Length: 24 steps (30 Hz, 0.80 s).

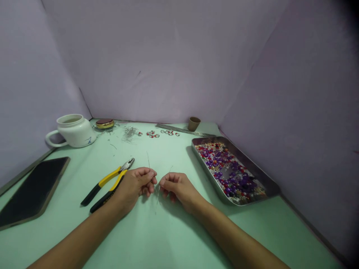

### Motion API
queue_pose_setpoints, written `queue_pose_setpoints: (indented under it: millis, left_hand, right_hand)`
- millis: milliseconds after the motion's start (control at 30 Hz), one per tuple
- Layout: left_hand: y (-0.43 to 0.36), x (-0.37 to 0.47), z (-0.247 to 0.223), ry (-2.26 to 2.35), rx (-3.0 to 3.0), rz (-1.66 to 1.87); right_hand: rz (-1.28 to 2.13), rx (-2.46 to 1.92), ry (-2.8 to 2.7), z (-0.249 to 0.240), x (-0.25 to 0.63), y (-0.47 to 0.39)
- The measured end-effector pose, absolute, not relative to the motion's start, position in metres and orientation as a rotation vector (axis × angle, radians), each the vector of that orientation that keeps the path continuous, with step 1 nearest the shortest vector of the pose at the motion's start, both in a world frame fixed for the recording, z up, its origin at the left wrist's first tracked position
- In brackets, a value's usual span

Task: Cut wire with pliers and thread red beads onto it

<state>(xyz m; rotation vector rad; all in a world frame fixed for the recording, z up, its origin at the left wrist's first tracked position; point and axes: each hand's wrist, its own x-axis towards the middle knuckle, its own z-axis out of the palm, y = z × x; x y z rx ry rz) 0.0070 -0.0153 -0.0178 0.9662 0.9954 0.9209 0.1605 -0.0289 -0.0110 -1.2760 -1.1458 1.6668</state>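
Close together over the middle of the table are my left hand [141, 181] and my right hand [177, 188], both with fingers pinched. Thin wire [148, 160] sticks up from the left fingertips. More thin wire [157, 201] hangs below the right fingertips, and a short end rises above that hand. Whether this is one piece or two, I cannot tell. Pliers [112, 181] with yellow and black handles lie beside my left hand, jaws apart, partly hidden by the wrist. To the right stands a metal tray [210, 179] holding purple, red and pale beads [230, 168].
A white mug [77, 132] and a round gold-rimmed item [104, 123] stand back left; a dark phone-like slab [33, 190] lies in front. Along the back are tangled wire scraps [129, 133], small red-beaded rings [153, 134], straight wires [182, 129] and a brown cup [193, 124].
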Motion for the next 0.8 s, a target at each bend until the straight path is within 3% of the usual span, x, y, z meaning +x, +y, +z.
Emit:
queue_pose_setpoints:
  millis: [800]
  left_hand:
    - [-0.022, 0.010, -0.009, 1.134, 1.155, 0.736]
  right_hand:
    - [1.803, -1.034, -0.826, -0.016, 0.175, -0.018]
